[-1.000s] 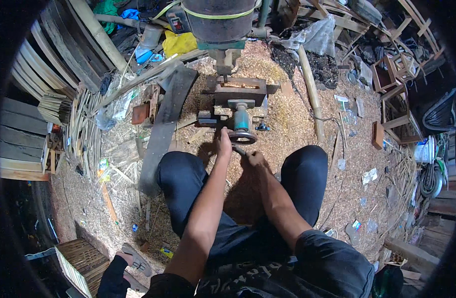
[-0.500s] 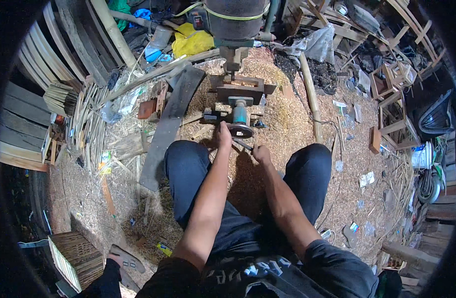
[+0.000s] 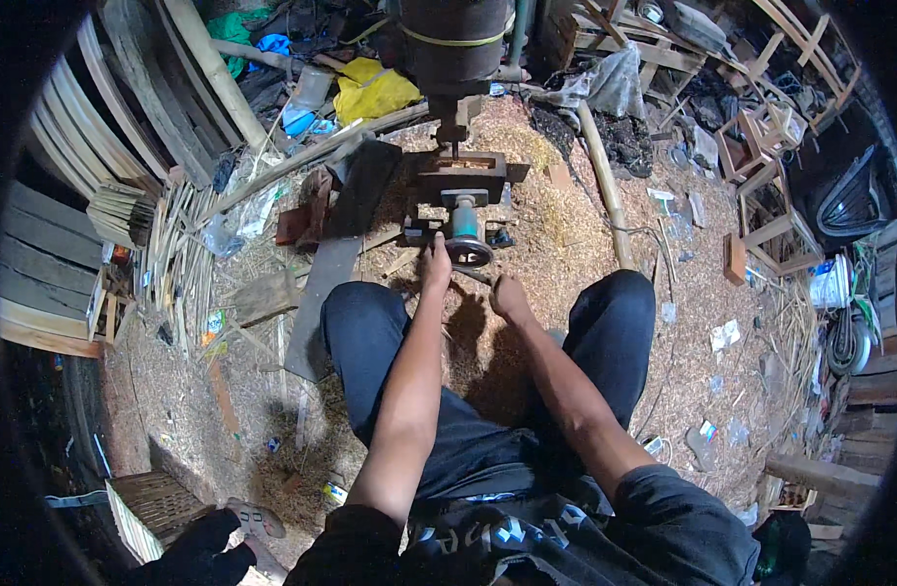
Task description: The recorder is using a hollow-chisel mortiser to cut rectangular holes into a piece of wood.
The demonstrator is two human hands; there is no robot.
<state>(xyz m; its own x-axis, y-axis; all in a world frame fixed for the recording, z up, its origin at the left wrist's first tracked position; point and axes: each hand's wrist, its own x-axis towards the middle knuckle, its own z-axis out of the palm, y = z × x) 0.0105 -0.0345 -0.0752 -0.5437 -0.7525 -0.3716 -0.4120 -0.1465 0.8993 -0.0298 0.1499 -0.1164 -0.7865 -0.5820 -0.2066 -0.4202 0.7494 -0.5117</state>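
In front of my knees stands a drilling machine with a dark motor housing [image 3: 452, 49] and a bit [image 3: 455, 149] pointing down. Beneath the bit, a box-shaped metal holder [image 3: 460, 184] has a wood piece [image 3: 471, 163] inside it. A black handwheel [image 3: 469, 252] with a green hub behind it faces me. My left hand [image 3: 436, 266] is closed on the wheel's left rim, its fingertips partly hidden. Lower and to the right, my right hand [image 3: 508, 298] forms a fist around the end of a dark lever [image 3: 473, 275] that runs under the wheel.
Wood shavings [image 3: 556, 225] cover the floor. A dark plank [image 3: 336, 273] lies left of the machine, a pole [image 3: 607, 186] to its right. Wooden frames [image 3: 781, 230] stand at the right, sticks [image 3: 180, 244] at the left. Another person's foot [image 3: 256, 518] shows at lower left.
The handwheel, smeared before, now shows its spokes. My right hand has moved slightly down with the lever. At lower left, more of the other person's legs has come into view.
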